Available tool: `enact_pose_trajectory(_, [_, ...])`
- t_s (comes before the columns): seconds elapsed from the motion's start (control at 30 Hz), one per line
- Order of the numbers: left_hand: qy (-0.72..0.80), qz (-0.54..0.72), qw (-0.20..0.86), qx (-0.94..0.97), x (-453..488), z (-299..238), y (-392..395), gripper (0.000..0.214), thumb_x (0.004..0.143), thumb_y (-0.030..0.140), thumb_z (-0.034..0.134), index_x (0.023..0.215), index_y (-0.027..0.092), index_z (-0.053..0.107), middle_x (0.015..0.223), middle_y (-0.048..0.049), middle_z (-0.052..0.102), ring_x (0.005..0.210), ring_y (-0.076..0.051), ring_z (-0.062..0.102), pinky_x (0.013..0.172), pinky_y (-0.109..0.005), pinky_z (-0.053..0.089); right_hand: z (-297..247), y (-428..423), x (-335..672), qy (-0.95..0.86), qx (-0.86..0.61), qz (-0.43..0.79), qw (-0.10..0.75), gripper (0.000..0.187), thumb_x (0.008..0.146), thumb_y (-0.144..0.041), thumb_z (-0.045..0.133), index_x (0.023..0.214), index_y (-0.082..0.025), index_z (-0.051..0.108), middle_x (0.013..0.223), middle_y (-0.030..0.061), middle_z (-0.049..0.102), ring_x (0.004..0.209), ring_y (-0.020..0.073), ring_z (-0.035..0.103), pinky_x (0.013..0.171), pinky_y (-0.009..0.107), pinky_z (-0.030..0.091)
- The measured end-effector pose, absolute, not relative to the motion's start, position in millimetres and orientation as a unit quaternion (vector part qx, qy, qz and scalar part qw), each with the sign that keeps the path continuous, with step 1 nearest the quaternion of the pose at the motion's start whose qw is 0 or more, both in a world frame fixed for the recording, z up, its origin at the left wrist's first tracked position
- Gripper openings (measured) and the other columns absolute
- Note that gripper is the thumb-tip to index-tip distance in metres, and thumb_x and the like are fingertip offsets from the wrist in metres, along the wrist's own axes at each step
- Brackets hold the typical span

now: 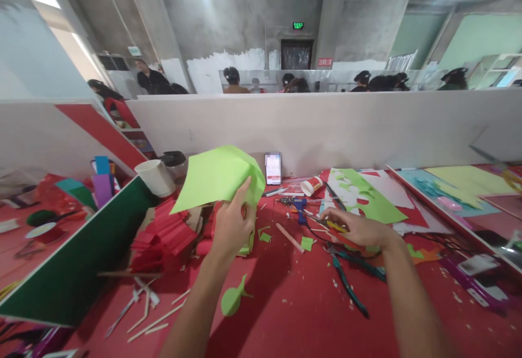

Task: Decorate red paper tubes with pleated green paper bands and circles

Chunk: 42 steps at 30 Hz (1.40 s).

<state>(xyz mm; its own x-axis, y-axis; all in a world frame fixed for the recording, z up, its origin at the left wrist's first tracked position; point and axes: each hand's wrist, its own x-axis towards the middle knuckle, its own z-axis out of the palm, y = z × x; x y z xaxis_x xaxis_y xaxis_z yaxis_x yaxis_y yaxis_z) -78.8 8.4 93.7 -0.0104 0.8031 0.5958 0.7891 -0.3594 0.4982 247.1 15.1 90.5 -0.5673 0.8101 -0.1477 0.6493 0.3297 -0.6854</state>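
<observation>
Head view shows the left hand (235,222) pinching a light-green sheet (216,178) near its right end, fingers and thumb closed on it. The sheet is held up over the red paper bundle (165,238), its left part spreading out and its right side curling over behind the fingers. It looks like paper or thin card: very light, bendy rather than stiff, not slippery, and likely to crease or tear if squeezed or pulled hard. A flat pinch close to an edge should suit it best, leaving the rest free. The right hand (361,228) has its fingers closed around a tool (337,227) with yellow and orange handles; the fingers hide part of it, so I cannot tell its exact kind. Near that hand are a blue glue gun (300,211) and green-handled pliers (346,283). One green cutout (231,300) lies on the red table (293,314), beside the left forearm.
</observation>
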Motion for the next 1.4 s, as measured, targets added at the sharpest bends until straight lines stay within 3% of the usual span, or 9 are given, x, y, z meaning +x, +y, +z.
enact_pose_trajectory(0.1, [0.58,0.378,-0.073,0.718,-78.9,95.6,9.5,0.061,0.082,0.017,0.048,0.142,0.024,0.045,0.069,-0.0034,0.063,0.06,-0.021,0.054,0.065,-0.028,0.043,86.8,25.9,228.7,-0.807,-0.43,0.391,0.099,0.063,0.075,-0.048,0.069,0.128,-0.021,0.047,0.129,0.01,0.054,0.114,0.0271,0.053,0.096,0.036,0.043])
enact_pose_trajectory(0.2, [0.586,0.344,-0.058,0.732,-78.7,91.7,10.6,0.06,0.085,0.018,0.047,0.144,0.023,0.042,0.069,-0.0037,0.065,0.061,-0.022,0.057,0.064,-0.029,0.044,84.0,29.2,210.1,-0.804,-0.414,0.417,0.093,0.072,0.069,-0.046,0.074,0.13,-0.02,0.045,0.13,0.0104,0.052,0.119,0.0294,0.05,0.099,0.037,0.04])
enact_pose_trajectory(0.33, [0.576,0.334,-0.005,0.746,-78.5,82.4,10.9,0.055,0.089,0.024,0.047,0.144,0.023,0.043,0.086,-0.0069,0.071,0.073,-0.025,0.062,0.067,-0.031,0.047,85.0,21.6,191.1,-0.81,-0.41,0.413,0.076,0.055,0.077,-0.043,0.067,0.124,-0.021,0.049,0.111,0.0069,0.059,0.101,0.0253,0.056,0.087,0.034,0.045])
enact_pose_trajectory(0.43, [0.564,0.348,0.099,0.743,-78.2,79.8,8.2,0.057,0.091,0.029,0.049,0.146,0.024,0.038,0.083,-0.0044,0.072,0.059,-0.02,0.06,0.064,-0.031,0.049,87.5,12.5,183.6,-0.824,-0.396,0.398,0.077,0.039,0.085,-0.043,0.058,0.118,-0.023,0.051,0.099,0.0034,0.06,0.081,0.0189,0.056,0.075,0.03,0.046])
enact_pose_trajectory(0.5, [0.542,0.374,0.159,0.736,-78.3,80.1,6.3,0.06,0.09,0.032,0.051,0.148,0.025,0.034,0.099,-0.0059,0.072,0.057,-0.017,0.061,0.065,-0.03,0.051,88.8,6.9,180.7,-0.823,-0.382,0.412,0.083,0.036,0.088,-0.047,0.052,0.114,-0.023,0.051,0.089,0.0016,0.059,0.07,0.0158,0.052,0.066,0.028,0.044])
enact_pose_trajectory(0.6, [0.498,0.418,0.195,0.735,-79.4,79.4,5.7,0.064,0.088,0.033,0.055,0.148,0.023,0.034,0.136,-0.01,0.056,0.093,-0.022,0.067,0.085,-0.033,0.053,87.8,1.6,177.1,-0.788,-0.37,0.481,0.101,0.04,0.089,-0.057,0.048,0.11,-0.024,0.05,0.082,0.0006,0.056,0.058,0.0127,0.047,0.056,0.026,0.041])
enact_pose_trajectory(0.67, [0.476,0.427,0.204,0.741,-80.7,77.2,6.4,0.065,0.088,0.034,0.056,0.148,0.023,0.034,0.146,-0.0088,0.046,0.123,-0.027,0.054,0.102,-0.038,0.044,84.1,1.0,175.4,-0.763,-0.36,0.524,0.117,0.045,0.087,-0.063,0.047,0.11,-0.024,0.05,0.083,0.0009,0.056,0.056,0.0118,0.046,0.055,0.025,0.042])
enact_pose_trajectory(0.9, [0.442,0.403,0.252,0.761,-87.2,71.4,8.4,0.072,0.089,0.034,0.058,0.152,0.022,0.024,0.156,-0.0068,0.031,0.143,-0.024,0.028,0.117,-0.039,0.026,69.9,3.6,174.2,-0.749,-0.368,0.534,0.134,0.047,0.086,-0.063,0.053,0.112,-0.024,0.051,0.085,0.0006,0.056,0.059,0.0113,0.05,0.057,0.024,0.047])
enact_pose_trajectory(1.4, [0.439,0.408,0.274,0.752,-87.3,67.1,12.9,0.072,0.086,0.03,0.06,0.15,0.023,0.028,0.156,-0.007,0.03,0.144,-0.024,0.027,0.119,-0.042,0.021,66.4,1.3,164.7,-0.756,-0.374,0.516,0.151,0.046,0.089,-0.063,0.049,0.113,-0.023,0.052,0.082,0.0004,0.054,0.056,0.0103,0.045,0.053,0.022,0.043])
